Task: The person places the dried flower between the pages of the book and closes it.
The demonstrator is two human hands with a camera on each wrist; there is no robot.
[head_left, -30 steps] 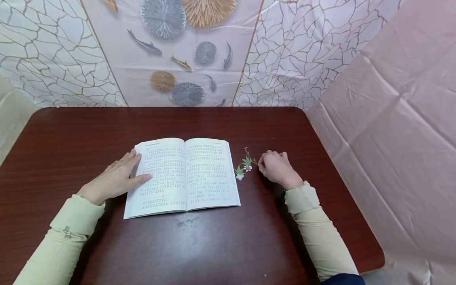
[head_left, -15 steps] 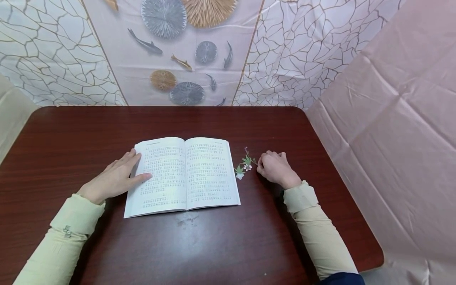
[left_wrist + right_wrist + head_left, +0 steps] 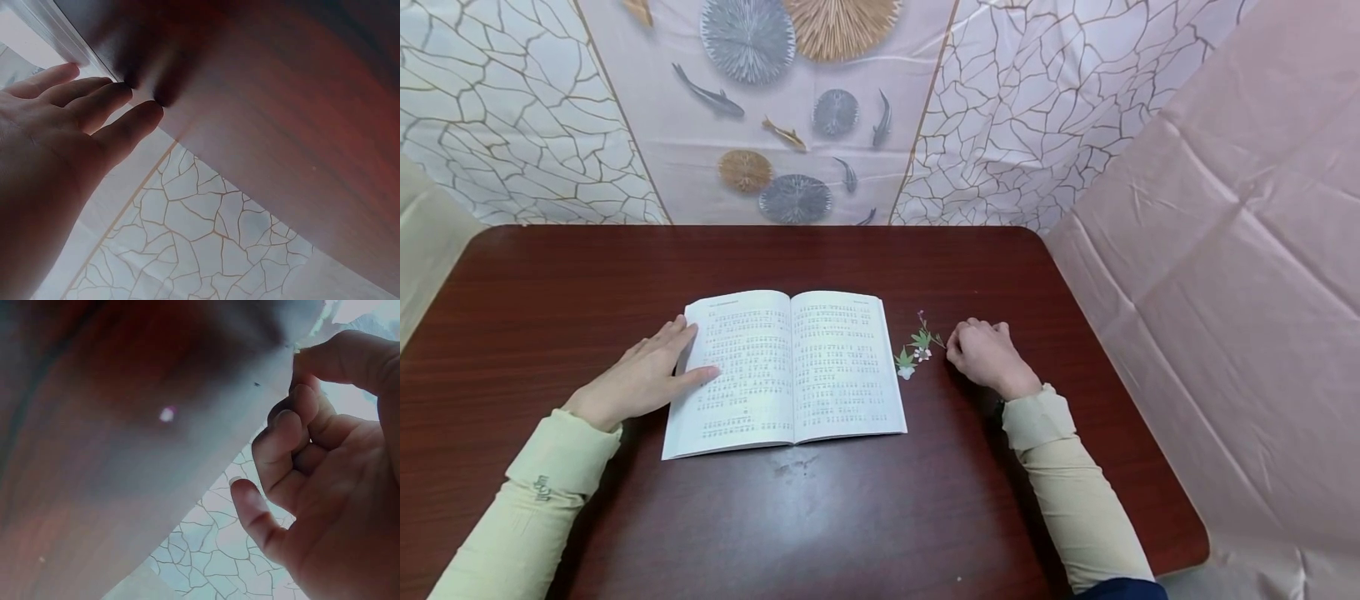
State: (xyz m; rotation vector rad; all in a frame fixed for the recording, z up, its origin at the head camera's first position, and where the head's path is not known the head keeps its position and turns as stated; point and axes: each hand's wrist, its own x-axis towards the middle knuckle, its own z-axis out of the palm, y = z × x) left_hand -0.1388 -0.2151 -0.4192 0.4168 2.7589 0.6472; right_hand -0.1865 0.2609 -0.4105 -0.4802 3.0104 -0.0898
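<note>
An open book (image 3: pixel 737 358) with printed pages lies on the dark red-brown table. My left hand (image 3: pixel 643 375) rests at its left edge, fingers straight and the thumb lying over the left page. In the left wrist view the fingers (image 3: pixel 128 131) stretch out over the table's surface. Beside the right page lies a flat flower sprig (image 3: pixel 921 339), with green leaves, white blossoms and a thin purple tip. Its stem runs to my right hand (image 3: pixel 988 358), where thumb and index finger pinch the end. In the right wrist view the other fingers (image 3: pixel 278 440) are curled.
The table (image 3: pixel 820 533) has rounded corners and a far edge against a patterned cloth backdrop (image 3: pixel 1022 108). A pinkish cloth (image 3: pixel 1247 250) hangs along the right side.
</note>
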